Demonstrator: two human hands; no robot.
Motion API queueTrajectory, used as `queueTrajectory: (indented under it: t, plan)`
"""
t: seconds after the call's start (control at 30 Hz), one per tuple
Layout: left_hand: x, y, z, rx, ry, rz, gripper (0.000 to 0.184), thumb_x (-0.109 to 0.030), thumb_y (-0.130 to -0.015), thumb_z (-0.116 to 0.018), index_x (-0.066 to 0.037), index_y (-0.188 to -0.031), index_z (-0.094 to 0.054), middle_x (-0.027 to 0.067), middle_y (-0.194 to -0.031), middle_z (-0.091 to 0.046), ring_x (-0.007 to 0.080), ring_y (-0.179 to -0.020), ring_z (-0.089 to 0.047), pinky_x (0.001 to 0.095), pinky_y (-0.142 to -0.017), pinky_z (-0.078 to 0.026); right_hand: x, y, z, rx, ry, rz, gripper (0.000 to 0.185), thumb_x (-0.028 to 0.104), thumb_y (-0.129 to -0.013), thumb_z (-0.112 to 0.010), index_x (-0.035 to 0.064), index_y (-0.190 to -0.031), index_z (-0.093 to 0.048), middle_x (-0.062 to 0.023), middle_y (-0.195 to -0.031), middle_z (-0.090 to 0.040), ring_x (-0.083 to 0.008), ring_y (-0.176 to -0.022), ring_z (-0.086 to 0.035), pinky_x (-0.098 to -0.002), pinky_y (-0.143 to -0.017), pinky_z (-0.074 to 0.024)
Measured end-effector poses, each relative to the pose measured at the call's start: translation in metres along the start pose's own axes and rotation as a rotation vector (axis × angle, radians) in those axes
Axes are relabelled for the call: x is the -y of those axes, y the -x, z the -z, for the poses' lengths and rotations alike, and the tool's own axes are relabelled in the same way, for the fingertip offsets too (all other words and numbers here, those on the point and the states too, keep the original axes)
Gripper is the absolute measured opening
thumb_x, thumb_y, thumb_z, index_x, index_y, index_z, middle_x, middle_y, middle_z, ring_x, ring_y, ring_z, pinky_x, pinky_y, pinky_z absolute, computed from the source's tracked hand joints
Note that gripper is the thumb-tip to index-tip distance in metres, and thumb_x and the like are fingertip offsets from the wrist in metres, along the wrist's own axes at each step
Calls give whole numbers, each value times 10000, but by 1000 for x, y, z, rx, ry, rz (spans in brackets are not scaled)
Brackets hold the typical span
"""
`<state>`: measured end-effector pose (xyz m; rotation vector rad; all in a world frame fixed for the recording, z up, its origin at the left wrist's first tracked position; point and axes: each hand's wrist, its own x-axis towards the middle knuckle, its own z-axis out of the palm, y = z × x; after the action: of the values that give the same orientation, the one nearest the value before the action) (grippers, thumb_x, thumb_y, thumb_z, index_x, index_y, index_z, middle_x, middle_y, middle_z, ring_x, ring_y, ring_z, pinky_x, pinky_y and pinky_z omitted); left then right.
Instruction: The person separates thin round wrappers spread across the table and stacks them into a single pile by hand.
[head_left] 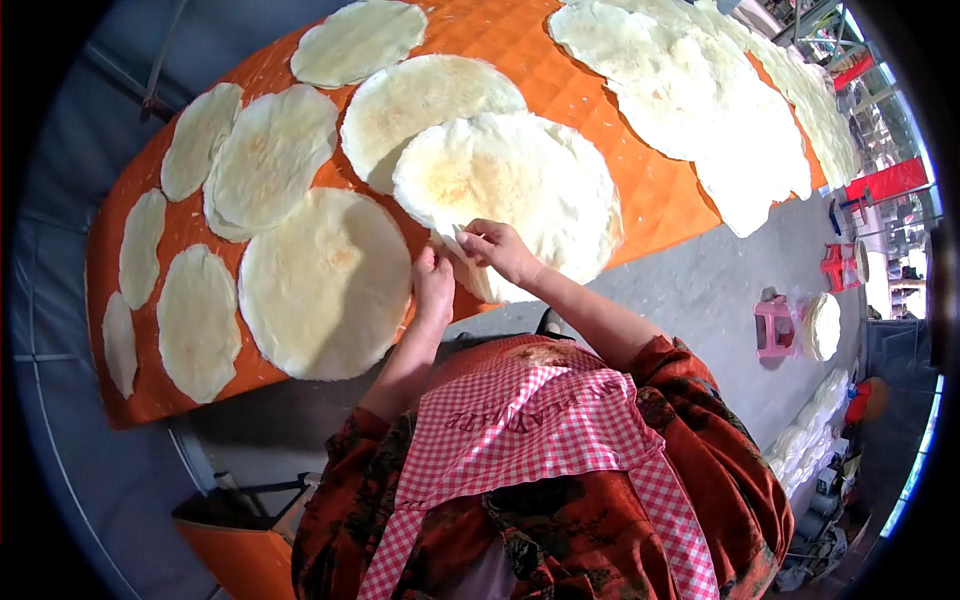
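Observation:
A large, thin, pale flatbread (530,185) with a browned patch lies on top of others, overlapping another round flatbread (420,105). At its near edge my right hand (497,250) is closed, thumb and fingers pinching the rim. Just left of it and slightly lower, my left hand (433,285) is also closed, its fingertips pinched at the same edge. The two hands are close together but apart. A further big flatbread (325,285) lies to the left of my left hand, partly in shadow.
An orange quilted cover (660,205) spreads over the table, with several smaller flatbreads (198,325) at the left and a spread of overlapping flatbreads (690,90) at the right. A pink stool (773,325) stands on the grey floor (690,290). An open box (240,540) sits lower left.

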<state>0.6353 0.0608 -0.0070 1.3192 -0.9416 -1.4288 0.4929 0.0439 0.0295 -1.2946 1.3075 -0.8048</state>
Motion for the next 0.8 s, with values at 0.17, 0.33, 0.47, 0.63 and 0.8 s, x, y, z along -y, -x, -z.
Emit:
queueTrajectory:
  t: [0.17,0.33,0.47,0.63,0.8]
  plan:
    - [10,-1,0,-26,7,-39,187,-28,-915,-448,33,-1046,-567,44,-949,-609,95,-877,-527,255,-803,-435,-9,-3,2,-49,63,29,274,253,-846,-613,-20,-866,-633,-155,-775,-655,-218,-698,-627,-333,-667,-494]
    - [5,4,-5,-77,57,-29,203,-13,-911,-429,36,-1044,-573,46,-964,-607,103,-882,-525,253,-783,-436,1,6,0,-38,230,180,297,282,-805,-651,-10,-859,-640,-174,-817,-660,-279,-740,-642,-348,-690,-500]
    - [4,4,0,-25,10,36,274,-22,-919,-402,-1,-1162,-528,46,-1098,-572,128,-984,-536,273,-831,-442,-4,5,4,0,261,197,264,214,-818,-656,-14,-950,-646,-148,-846,-659,-231,-764,-630,-323,-729,-497]
    - [8,3,7,24,171,194,278,-62,-921,-421,-37,-1186,-500,63,-1112,-565,157,-973,-577,328,-761,-514,-22,-8,17,265,-372,-86,159,134,-815,-660,33,-938,-675,-12,-805,-647,-100,-743,-577,-263,-703,-479]
    - [19,2,7,41,269,195,279,-76,-923,-424,-55,-1193,-492,73,-1129,-555,187,-991,-584,345,-789,-532,-19,-4,19,149,-245,-137,82,97,-846,-580,40,-848,-638,25,-744,-589,-70,-714,-532,-240,-679,-452]
